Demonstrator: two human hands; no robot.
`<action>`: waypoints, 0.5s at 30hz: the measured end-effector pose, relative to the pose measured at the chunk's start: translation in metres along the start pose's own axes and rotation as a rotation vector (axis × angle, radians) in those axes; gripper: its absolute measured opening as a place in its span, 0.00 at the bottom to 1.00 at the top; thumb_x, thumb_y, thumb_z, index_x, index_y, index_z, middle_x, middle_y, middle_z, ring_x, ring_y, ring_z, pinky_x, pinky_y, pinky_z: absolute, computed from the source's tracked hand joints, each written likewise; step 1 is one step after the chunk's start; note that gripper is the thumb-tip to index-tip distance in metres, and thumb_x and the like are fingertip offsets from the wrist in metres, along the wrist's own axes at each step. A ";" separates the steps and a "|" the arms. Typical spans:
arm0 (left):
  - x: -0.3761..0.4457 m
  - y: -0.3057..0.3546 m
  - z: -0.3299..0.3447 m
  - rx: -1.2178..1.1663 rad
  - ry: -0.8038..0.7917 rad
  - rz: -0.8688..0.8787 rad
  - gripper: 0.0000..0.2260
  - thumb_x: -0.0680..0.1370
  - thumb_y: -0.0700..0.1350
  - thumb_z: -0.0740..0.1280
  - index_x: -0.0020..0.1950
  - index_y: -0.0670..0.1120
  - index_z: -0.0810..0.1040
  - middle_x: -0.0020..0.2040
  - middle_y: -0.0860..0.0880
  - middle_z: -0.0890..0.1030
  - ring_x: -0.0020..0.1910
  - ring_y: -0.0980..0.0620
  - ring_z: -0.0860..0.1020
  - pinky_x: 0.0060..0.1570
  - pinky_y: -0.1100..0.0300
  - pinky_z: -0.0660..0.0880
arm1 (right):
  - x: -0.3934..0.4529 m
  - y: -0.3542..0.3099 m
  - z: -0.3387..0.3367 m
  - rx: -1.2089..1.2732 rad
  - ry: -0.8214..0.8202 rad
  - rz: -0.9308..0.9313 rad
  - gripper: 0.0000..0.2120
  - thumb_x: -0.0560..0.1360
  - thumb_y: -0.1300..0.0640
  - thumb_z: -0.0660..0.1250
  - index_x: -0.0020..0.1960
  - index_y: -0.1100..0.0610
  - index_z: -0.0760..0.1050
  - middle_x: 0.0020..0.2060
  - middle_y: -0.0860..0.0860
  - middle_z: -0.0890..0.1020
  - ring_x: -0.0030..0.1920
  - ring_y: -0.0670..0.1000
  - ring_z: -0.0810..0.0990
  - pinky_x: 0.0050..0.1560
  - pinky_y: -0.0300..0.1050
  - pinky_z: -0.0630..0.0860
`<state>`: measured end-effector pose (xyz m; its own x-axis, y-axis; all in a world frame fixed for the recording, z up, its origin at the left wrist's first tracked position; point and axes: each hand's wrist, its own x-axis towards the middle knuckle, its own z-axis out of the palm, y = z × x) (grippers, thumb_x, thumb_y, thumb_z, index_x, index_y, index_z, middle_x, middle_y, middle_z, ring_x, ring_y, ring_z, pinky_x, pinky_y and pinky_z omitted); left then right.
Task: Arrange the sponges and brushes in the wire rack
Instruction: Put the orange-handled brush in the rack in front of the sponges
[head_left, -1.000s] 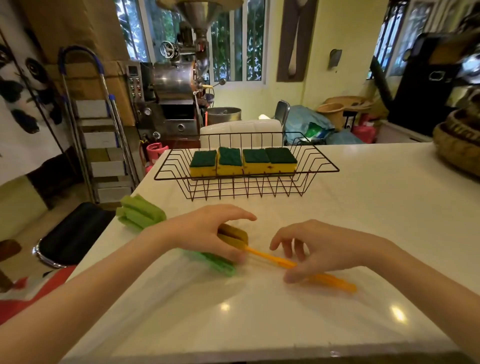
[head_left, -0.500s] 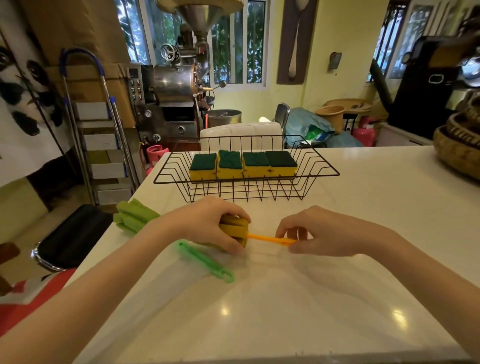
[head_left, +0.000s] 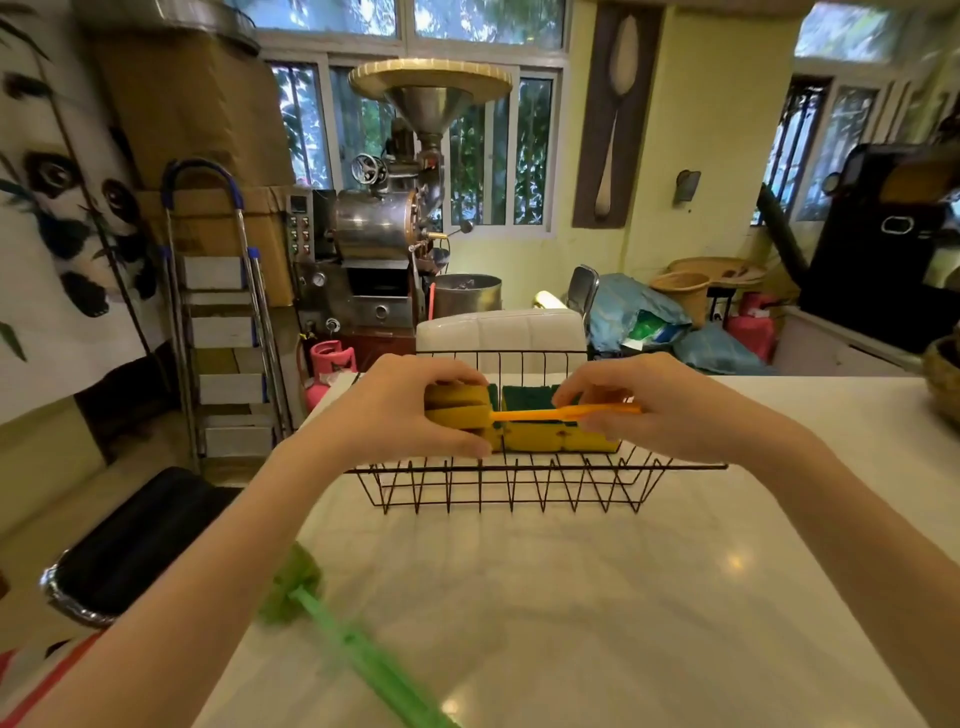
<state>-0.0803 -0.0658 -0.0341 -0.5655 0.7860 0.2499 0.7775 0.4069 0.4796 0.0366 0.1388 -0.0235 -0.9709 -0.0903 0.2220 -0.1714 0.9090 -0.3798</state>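
Note:
A black wire rack (head_left: 509, 486) stands on the white counter with several yellow sponges with green tops (head_left: 535, 423) in a row inside. Both my hands hold a yellow sponge brush (head_left: 457, 410) over the rack. My left hand (head_left: 400, 415) grips its yellow sponge head. My right hand (head_left: 649, 405) pinches its thin orange handle (head_left: 550, 414). A green sponge brush (head_left: 332, 623) lies on the counter near me at the left, handle pointing toward the lower edge.
The white counter (head_left: 649, 597) stretches right and toward me. A woven basket (head_left: 943, 379) sits at its far right edge. A black stool (head_left: 135, 540) and a stepladder (head_left: 223, 322) stand left of the counter. A white chair back (head_left: 501, 330) rises behind the rack.
Both hands have lifted the yellow brush off the counter and carried it forward over the rack. The view has tilted up. The green brush stayed on the counter.

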 end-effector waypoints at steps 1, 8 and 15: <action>0.006 -0.005 -0.001 -0.012 0.006 -0.006 0.25 0.65 0.52 0.73 0.60 0.55 0.71 0.51 0.57 0.73 0.50 0.57 0.73 0.43 0.71 0.69 | 0.007 0.006 0.000 0.035 0.017 0.011 0.10 0.74 0.58 0.65 0.52 0.46 0.75 0.44 0.49 0.82 0.45 0.48 0.79 0.45 0.40 0.76; 0.044 -0.038 0.001 -0.003 0.003 -0.061 0.25 0.67 0.47 0.73 0.62 0.55 0.69 0.52 0.55 0.72 0.52 0.55 0.71 0.44 0.68 0.69 | 0.053 0.044 0.020 0.231 0.130 0.084 0.07 0.70 0.59 0.70 0.41 0.49 0.75 0.40 0.45 0.82 0.44 0.45 0.81 0.45 0.39 0.77; 0.058 -0.061 0.015 0.048 -0.043 -0.111 0.21 0.66 0.46 0.74 0.51 0.55 0.66 0.50 0.54 0.72 0.49 0.53 0.72 0.40 0.66 0.67 | 0.074 0.060 0.043 0.172 0.030 0.109 0.12 0.71 0.62 0.67 0.36 0.47 0.80 0.40 0.50 0.83 0.42 0.50 0.79 0.45 0.39 0.76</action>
<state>-0.1568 -0.0378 -0.0620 -0.6369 0.7540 0.1606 0.7239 0.5133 0.4609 -0.0533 0.1694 -0.0688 -0.9803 0.0193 0.1967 -0.0940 0.8298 -0.5501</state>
